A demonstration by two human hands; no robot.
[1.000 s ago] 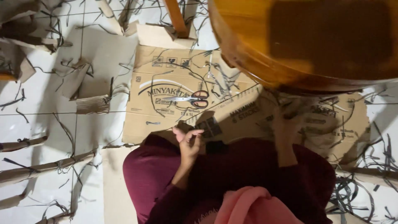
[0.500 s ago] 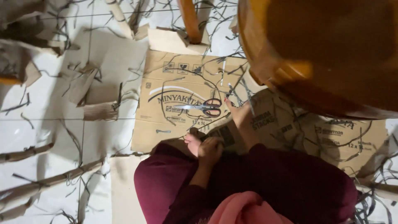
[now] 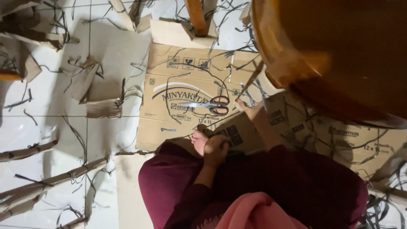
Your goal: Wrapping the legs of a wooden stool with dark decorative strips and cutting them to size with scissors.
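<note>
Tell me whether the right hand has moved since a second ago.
Yes. The right hand has swung from beneath the round wooden table leftward across the flattened brown cardboard box, ending just right of the red-handled scissors, which kept their place on it.

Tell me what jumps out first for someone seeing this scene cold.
A big orange-brown wooden table fills the top right. On the floor at centre lies a flattened cardboard box with red-handled scissors on it; the right hand is close beside their handles, and the left hand rests at the box's near edge. Dark strips and cardboard scraps litter the white tiles.
</note>
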